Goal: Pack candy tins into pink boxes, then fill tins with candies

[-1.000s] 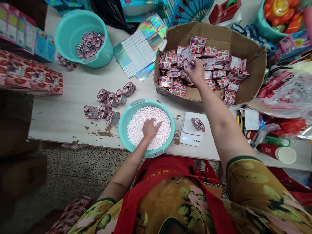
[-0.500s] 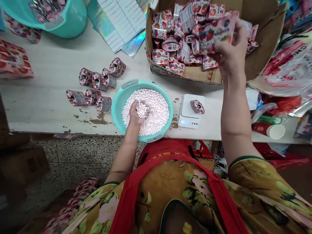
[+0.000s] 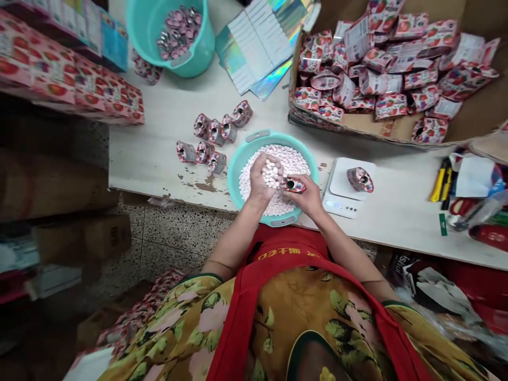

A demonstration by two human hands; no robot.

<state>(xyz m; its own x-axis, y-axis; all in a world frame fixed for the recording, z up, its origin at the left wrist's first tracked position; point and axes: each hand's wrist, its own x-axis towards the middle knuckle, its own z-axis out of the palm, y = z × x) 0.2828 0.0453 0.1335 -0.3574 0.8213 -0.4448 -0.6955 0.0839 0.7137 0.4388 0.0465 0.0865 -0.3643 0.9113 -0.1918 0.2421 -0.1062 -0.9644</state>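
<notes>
My left hand (image 3: 259, 181) is cupped around a heap of small pale pink candies (image 3: 272, 173), above a turquoise basin (image 3: 234, 182) filled with more of them. Close beside it, my right hand (image 3: 310, 198) grips a small strawberry-printed tub (image 3: 294, 184), its round dark opening facing up. The tub is over the basin, near the candies in my left palm. To the right, another printed tub (image 3: 360, 180) sits on a white digital scale (image 3: 344, 207). Several similar tubs (image 3: 216, 132) stand in a cluster left of the basin.
A cardboard box (image 3: 482, 119) full of printed tubs occupies the back right. Behind the cluster is a turquoise bucket (image 3: 204, 53) with pink and silver pieces. Sticker sheets (image 3: 256, 45) lie between them. Strawberry-printed boxes (image 3: 89, 82) line the left; a yellow cutter (image 3: 437, 182) lies right.
My right hand has come from the cardboard box down to the basin, bringing a printed tub. My left hand has lifted its candies slightly. The view has shifted left.
</notes>
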